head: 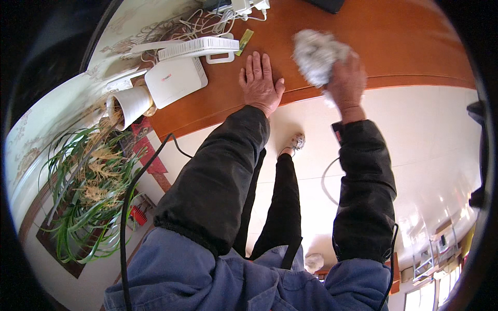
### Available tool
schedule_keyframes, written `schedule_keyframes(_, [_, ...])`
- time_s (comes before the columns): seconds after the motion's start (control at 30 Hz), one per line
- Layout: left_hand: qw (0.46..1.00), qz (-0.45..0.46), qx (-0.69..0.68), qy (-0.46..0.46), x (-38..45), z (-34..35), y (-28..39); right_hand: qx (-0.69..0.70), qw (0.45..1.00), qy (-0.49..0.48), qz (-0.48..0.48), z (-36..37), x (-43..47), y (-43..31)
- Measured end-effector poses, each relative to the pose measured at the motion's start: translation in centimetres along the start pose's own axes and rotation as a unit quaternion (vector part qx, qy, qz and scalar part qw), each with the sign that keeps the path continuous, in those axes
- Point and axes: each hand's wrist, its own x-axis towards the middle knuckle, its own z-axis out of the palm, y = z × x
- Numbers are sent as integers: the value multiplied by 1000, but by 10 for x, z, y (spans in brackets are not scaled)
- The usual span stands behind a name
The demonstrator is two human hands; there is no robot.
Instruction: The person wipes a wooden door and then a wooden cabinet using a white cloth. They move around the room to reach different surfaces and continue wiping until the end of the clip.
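Note:
My right hand (349, 83) grips a fluffy grey-and-white cloth or duster (317, 54) over the front part of a reddish-brown wooden tabletop (408, 46); the cloth is slightly blurred. Flat on the same wood, palm down with fingers apart, lies my left hand (260, 83), holding nothing. Just beyond its fingertips are a small yellow-green packet or card (244, 42) and a white plastic frame-like stand (221, 58). White router-like boxes, one upright (198, 47) and one lying flat (177, 81), sit to the left of that hand.
Tangled white cables (218, 23) and plugs lie at the back left by the wall. A white vase-like pot (132, 105) with a trailing green plant (89, 194) stands at the table's left end. A dark flat object (328, 4) rests at the far edge. Black cables hang beside both my arms.

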Motion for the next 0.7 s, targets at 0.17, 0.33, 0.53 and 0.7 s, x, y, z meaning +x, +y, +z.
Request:
schedule_keyframes(0.17, [1000, -2, -5, -5, 0, 2, 0, -79, 971, -39, 221, 7, 32, 19])
schedule_keyframes(0.33, [999, 17, -18, 28, -1, 5, -3, -7, 995, -20, 93, 19, 21, -62])
schedule_keyframes(0.53, [998, 25, -40, 34, -3, 6, -7, -36, 997, -41, 63, 14, -4, -67])
schedule_keyframes(0.7, [991, 83, -87, 56, -15, 5, -22, -100, 968, -59, 221, 14, 0, -64])
